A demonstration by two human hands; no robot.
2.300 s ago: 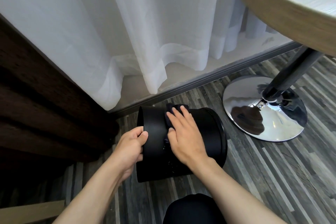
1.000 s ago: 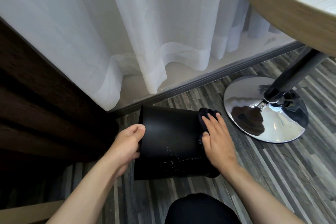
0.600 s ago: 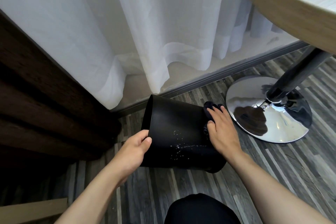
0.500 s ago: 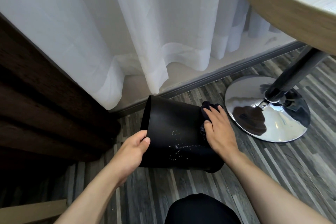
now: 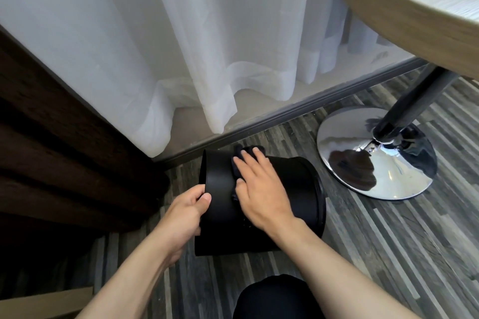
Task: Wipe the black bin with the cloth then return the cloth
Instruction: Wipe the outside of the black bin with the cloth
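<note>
The black bin [image 5: 298, 189] lies on its side on the striped grey floor, one end pointing left and the other right. My left hand [image 5: 185, 212] grips the rim at the bin's left end. My right hand [image 5: 261, 189] lies flat on top of the bin's wall, pressing a dark cloth [image 5: 237, 163] against it near the left end. Only the cloth's edges show beyond my fingers.
A round wooden table [image 5: 414, 8] overhangs at the upper right, standing on a dark post and a chrome disc base [image 5: 375, 160] just right of the bin. White sheer curtains [image 5: 181, 46] hang behind. Dark wood panelling [image 5: 51, 150] fills the left. My knee [image 5: 274, 298] is at the bottom.
My right hand has slid the cloth from the bin's right end back to its left part. The bin has tipped back to lie flat, with my left hand still on the rim.
</note>
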